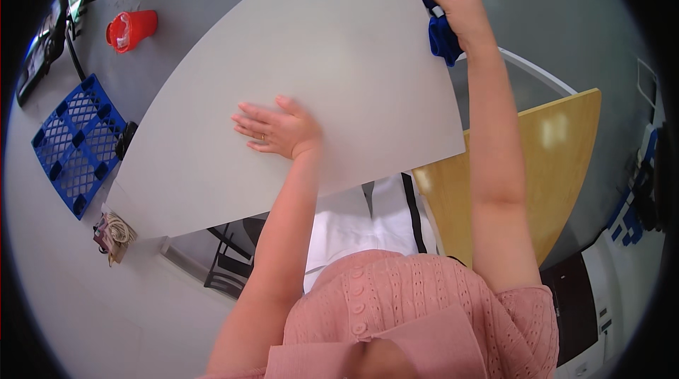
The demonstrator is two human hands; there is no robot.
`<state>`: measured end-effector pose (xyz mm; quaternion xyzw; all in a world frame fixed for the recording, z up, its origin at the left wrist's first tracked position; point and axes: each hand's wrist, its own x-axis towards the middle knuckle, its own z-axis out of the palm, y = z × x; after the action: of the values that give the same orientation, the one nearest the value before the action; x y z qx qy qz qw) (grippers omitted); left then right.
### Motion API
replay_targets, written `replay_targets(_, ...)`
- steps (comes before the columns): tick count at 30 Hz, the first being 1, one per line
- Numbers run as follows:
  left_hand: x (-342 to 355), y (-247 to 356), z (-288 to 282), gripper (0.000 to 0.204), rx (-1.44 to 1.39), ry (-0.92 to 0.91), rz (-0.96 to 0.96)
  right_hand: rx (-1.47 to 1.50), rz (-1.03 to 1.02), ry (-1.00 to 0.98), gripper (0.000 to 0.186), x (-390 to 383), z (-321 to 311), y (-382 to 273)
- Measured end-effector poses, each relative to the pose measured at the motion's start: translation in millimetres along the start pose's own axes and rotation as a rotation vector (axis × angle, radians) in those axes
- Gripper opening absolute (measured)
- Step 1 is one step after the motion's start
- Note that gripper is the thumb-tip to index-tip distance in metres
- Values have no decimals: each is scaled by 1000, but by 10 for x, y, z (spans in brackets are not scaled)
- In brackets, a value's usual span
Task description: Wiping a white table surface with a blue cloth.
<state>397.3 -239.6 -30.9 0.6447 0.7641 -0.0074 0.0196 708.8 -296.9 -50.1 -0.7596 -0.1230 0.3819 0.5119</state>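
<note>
A large white tabletop [353,47] spreads out in front of me. On its surface my left hand [279,128] lies flat, fingers spread and a ring on one of them. At the far right edge my right hand [456,11] pinches a dark blue cloth [444,39]. The cloth hangs over the side of the tabletop, with a small white tag showing near my fingers.
A wooden-topped table [544,146] adjoins on the right. Left on the floor are a red bucket [134,30] and a blue plastic pallet [81,142]. A coil of rope [119,230] sits by the tabletop's left corner, and a black chair [230,259] stands beneath its near edge.
</note>
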Motion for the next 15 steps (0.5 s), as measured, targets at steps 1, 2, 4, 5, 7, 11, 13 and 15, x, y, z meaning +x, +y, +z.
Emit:
replay_targets(1,8,1,-12,77,-31,-22,4,32,29,-20,23,-37,-33,-99)
replay_targets(2,9,-15,-7,77,-30,-23,-4,28,30,-27,23,-40,-25,-128)
replay_targets(4,8,-20,7,77,-6,-16,13,-150,39,-108,22,-34,-55,-164)
replay_targets(5,2,-18,9,77,-10,-19,8,-209,3,-140,22,-17,-84,-168)
replay_targets(7,1,-17,14,76,1,-14,16,-229,1,-163,22,-13,-85,-223)
replay_targets(11,-1,-30,8,76,6,-13,14,-265,-46,-117,24,-134,-57,-353)
replay_targets(13,-15,-16,-5,77,1,-28,27,-292,-44,-136,24,-112,-107,-389)
replay_targets(15,-20,3,0,77,5,-32,23,-315,-42,-153,25,-70,-113,-421)
